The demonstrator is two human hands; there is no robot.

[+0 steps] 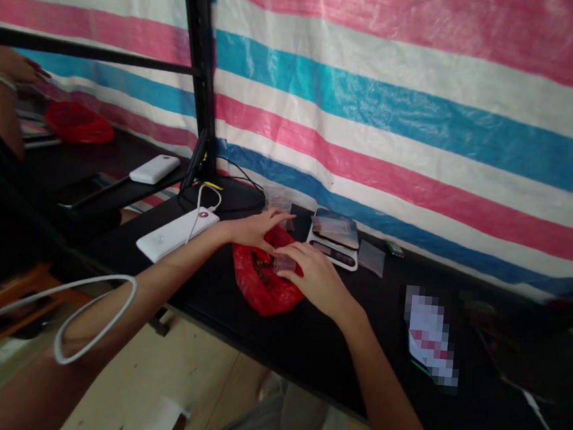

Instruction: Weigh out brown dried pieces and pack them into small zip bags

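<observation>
On the black table lies an open red plastic bag (pixel 269 300) with small dark brownish bits inside. My left hand (pixel 255 228) is over its far left side, thumb and fingers apart, with nothing visible between them. At the bag's right side, my right hand (pixel 317 275) has its thumb and fingers closed around a small clear plastic bag (pixel 285 264), which is over the opening. Just behind my hands, more clear little bags (pixel 278 197) lie by the wall sheet. A white digital scale (pixel 338 254) stands to the right, with a clear bag on its dark platform.
Left of the red bag is a white power bank (pixel 164 238) with a cable. A phone (pixel 431 338) with a blurred screen lies at the right. A black frame post (pixel 199 67) rises at the left. Beyond it are another person's arm (pixel 1 90) and a second red bag (pixel 78 123).
</observation>
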